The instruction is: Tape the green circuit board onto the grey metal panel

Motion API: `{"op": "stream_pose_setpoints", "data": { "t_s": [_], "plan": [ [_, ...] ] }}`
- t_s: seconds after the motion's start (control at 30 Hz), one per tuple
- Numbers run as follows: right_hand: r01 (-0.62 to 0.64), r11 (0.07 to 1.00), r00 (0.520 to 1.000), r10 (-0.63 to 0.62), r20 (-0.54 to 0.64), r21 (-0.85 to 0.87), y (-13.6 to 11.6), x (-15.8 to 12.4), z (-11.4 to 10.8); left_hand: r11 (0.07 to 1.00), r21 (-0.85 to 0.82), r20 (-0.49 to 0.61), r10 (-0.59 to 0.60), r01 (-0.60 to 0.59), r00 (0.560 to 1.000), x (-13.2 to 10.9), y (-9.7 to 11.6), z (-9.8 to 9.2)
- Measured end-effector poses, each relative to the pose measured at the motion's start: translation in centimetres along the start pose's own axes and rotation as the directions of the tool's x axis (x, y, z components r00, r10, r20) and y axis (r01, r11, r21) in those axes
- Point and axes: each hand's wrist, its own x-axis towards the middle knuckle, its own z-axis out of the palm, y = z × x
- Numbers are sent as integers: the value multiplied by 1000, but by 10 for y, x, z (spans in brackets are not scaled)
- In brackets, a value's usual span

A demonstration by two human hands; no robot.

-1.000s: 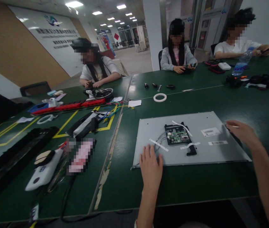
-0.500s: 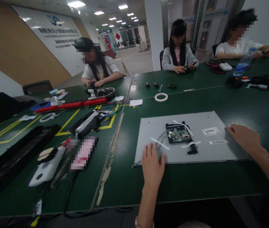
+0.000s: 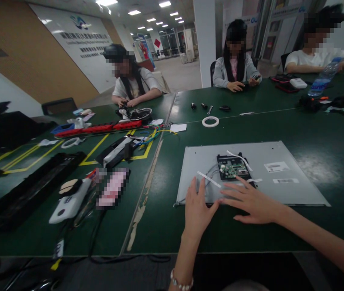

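A flat grey panel (image 3: 293,190) lies on the green table in front of me. Near its middle sits a green circuit board (image 3: 232,170) in a black bracket, with grey wires running off to the left. White tape strips (image 3: 208,179) cross the wires and the bracket. My left hand (image 3: 198,208) rests over the panel's front left part, fingers spread, close to the wires. Fingers apart, my right hand (image 3: 252,202) reaches across the front edge just below the board and covers part of the bracket. Neither hand holds anything; whether the fingertips touch the panel I cannot tell.
A roll of white tape (image 3: 210,122) lies beyond the panel, with a small wrench (image 3: 210,110) behind it. To the left are a phone (image 3: 113,188), a white device (image 3: 70,204), a long black tray (image 3: 32,186) and a red strip (image 3: 99,128). Three people sit across the table.
My right hand has moved left from the panel's right edge to the front of the circuit board, beside my left hand. The whole view has shifted slightly.
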Motion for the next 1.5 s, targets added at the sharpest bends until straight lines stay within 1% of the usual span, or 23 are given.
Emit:
{"op": "stream_pose_setpoints", "data": {
  "t_s": [0.07, 0.2, 0.27, 0.4, 0.5, 0.67, 0.73, 0.83, 0.93, 1.1, 1.2, 1.4, 1.5],
  "plan": [
    [-11, 1000, 1000, 11, -29, -1, -1, 4, 7, 999, -40, 15, 15, -15, 1000, -1, 1, -2],
    [-156, 987, 984, 151, -100, -44, 5, -1, 14, 995, -89, -11, 42, -43, 999, -1, 7, -4],
    [-205, 977, 972, 196, -127, -65, 6, -2, 15, 994, -100, -62, 33, -39, 998, 1, 11, -5],
    [-218, 971, 970, 204, -130, -101, 4, -1, 15, 985, -171, -207, -22, -14, 978, 2, 12, -9],
    [-237, 964, 967, 222, -127, -117, 8, 0, 17, 975, -222, -257, -63, 4, 964, 1, 8, -11],
    [-318, 937, 944, 298, -143, -142, 28, -4, 25, 967, -254, -217, -59, 2, 974, 0, 8, -10],
    [-368, 916, 924, 343, -166, -158, 39, -9, 27, 966, -259, -188, -55, 4, 981, 0, 9, -10],
    [-458, 871, 883, 423, -204, -179, 58, -21, 27, 963, -269, -142, -76, 35, 987, 0, 10, -12],
    [-564, 799, 823, 522, -226, -209, 78, -39, 25, 959, -277, -106, -93, 60, 990, -1, 10, -13],
    [-721, 636, 693, 667, -273, -275, 113, -76, 20, 957, -277, -74, -112, 87, 991, -1, 11, -14],
    [-800, 528, 598, 738, -314, -284, 130, -94, 17, 961, -258, -69, -120, 98, 990, 0, 14, -14],
    [-926, 308, 370, 852, -371, -218, 168, -115, 10, 965, -243, -65, -121, 102, 990, 1, 13, -12],
    [-954, 239, 292, 874, -388, -180, 189, -123, 9, 963, -242, -50, -131, 115, 990, 0, 10, -11]
  ]
}}
